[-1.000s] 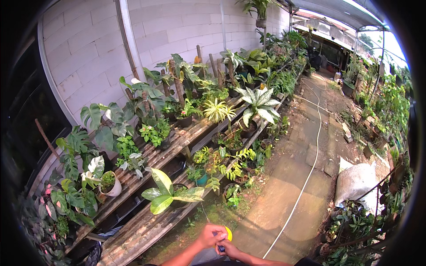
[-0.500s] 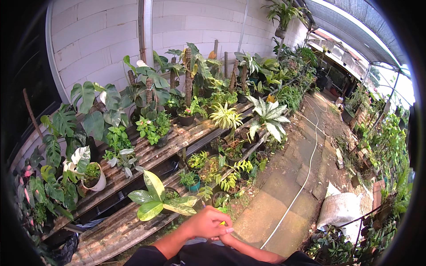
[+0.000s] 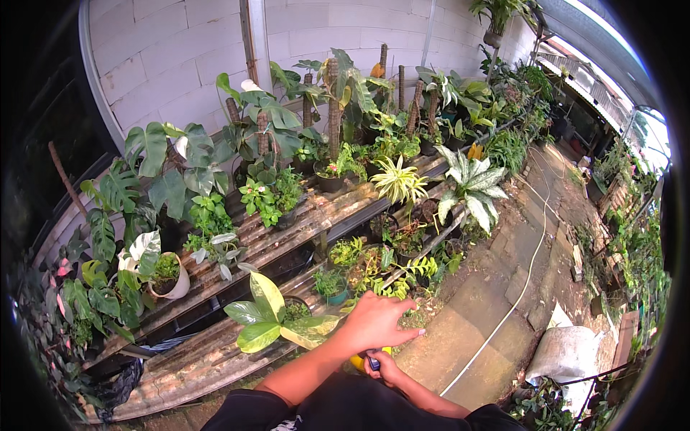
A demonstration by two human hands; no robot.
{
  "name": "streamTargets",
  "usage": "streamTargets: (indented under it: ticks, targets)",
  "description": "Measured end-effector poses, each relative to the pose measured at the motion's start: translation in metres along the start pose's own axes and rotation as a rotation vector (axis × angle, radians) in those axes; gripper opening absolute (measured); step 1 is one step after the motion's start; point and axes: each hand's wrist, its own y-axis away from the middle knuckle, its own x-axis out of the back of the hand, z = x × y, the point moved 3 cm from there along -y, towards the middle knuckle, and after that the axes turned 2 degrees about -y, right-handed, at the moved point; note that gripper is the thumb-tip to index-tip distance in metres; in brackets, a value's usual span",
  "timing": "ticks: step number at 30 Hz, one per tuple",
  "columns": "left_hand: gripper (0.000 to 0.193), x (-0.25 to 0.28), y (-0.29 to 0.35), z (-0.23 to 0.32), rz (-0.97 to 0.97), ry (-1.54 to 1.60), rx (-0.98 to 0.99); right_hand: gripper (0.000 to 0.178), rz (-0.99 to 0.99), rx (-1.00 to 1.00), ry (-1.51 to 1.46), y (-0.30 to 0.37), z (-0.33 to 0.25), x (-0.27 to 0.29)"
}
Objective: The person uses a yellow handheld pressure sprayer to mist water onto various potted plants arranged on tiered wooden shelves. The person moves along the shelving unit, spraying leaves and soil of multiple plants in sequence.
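Note:
My left hand (image 3: 379, 321) reaches out over the walkway edge with thumb and fingers apart and nothing in it. Just below, close to my body, my right hand (image 3: 390, 368) is closed on a small yellow-and-dark object (image 3: 373, 363); its kind cannot be made out, as my fingers and left wrist cover part of it. Beside my left forearm stands a potted plant with broad cream-and-green leaves (image 3: 267, 302) on the lower bench. A teal pot of fine green foliage (image 3: 331, 286) is a little beyond my left hand.
Corrugated bench tops (image 3: 208, 355) with many potted plants run along a white block wall (image 3: 172, 43) on the left. A pale hose (image 3: 514, 309) lies along the paved path (image 3: 460, 323). A white sack (image 3: 564, 352) sits at the right, near more plants.
My hands, together before, are now apart. The left has opened and risen right; the right, with the yellow-and-dark object, has come into clearer view. The whole view has shifted somewhat.

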Motion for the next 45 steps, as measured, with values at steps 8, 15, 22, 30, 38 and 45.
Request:
streamTargets:
  ticks: [8,15,22,30,38,45]
  targets:
    - [0.058,-0.16,-0.012,-0.06,-0.246,-0.01,0.079,0.059,0.067,-0.184,0.017,-0.01,0.036,0.057]
    - [0.028,-0.184,0.0,-0.087,0.178,0.567,0.104,0.054,0.073,-0.099,0.105,-0.008,0.007,0.053]
    - [0.033,-0.223,0.004,-0.096,0.155,0.961,0.326,0.049,0.077,-0.138,-0.079,-0.007,0.017,0.061]
    - [0.036,-0.139,-0.002,-0.045,-0.164,0.846,0.012,0.052,0.018,-0.069,-0.069,-0.007,0.055,0.065]
    - [0.047,-0.143,0.011,-0.042,0.029,0.324,0.142,0.06,0.041,-0.073,0.066,0.001,0.038,0.032]
    - [0.043,-0.226,0.051,-0.067,-0.064,0.148,0.217,0.051,0.16,-0.061,-0.056,0.002,0.066,0.033]
